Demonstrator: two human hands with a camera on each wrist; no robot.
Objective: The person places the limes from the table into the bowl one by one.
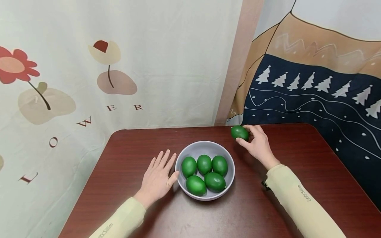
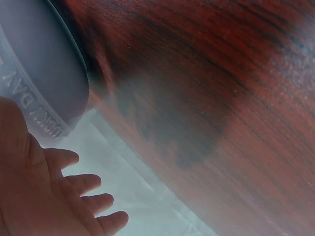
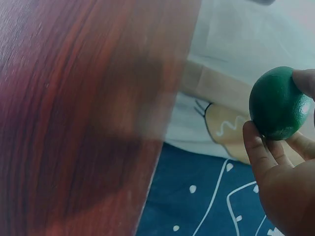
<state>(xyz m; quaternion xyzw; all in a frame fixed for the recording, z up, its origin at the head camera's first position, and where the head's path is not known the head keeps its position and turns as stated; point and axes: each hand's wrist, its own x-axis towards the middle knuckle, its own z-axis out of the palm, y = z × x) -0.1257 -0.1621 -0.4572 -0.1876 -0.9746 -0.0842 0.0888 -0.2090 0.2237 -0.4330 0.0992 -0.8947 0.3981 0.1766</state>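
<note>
A green lime [image 1: 239,132] is pinched between the thumb and fingers of my right hand [image 1: 258,144], up near the table's back edge and to the right of the bowl. The right wrist view shows the same lime [image 3: 278,103] with fingertips around its lower side and the thumb on top. In the grey bowl [image 1: 205,147] lie several more green limes [image 1: 215,181]. My left hand [image 1: 156,180] is at the bowl's left side, fingers straight and spread, thumb right at the rim. Raised lettering shows on the bowl's outer wall [image 2: 42,64] in the left wrist view.
Everything stands on a dark red-brown wooden table [image 1: 238,218]. A pale curtain [image 1: 178,66] with flower prints hangs behind it. To the right hangs a cloth [image 1: 297,99] printed with white trees on navy.
</note>
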